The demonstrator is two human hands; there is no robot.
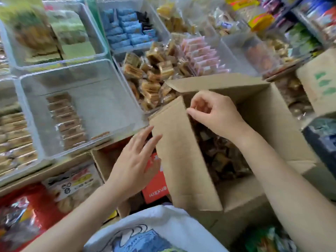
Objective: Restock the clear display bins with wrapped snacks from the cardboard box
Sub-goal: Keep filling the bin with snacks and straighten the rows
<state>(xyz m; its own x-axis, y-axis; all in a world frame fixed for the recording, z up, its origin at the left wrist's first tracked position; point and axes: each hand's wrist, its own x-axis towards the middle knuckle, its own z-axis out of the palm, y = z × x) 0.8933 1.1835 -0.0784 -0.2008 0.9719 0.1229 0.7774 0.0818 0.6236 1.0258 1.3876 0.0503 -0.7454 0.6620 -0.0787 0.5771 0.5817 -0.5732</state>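
Left hand point(134, 160) lies flat w/ straight fingers on the tall flap point(180, 151) of the cardboard box point(272, 124), close by. Right hand point(216, 115) has curled fingers at the flap's top edge; can't tell if it pinches it. Inside the box are lots of brown wrapped snacks point(218, 155), shiny & dark. Looks like an early step: box just open, still full. Farther off, the clear bin point(32, 120) holds only 1 short row of bars point(67, 120), so lots of room left.
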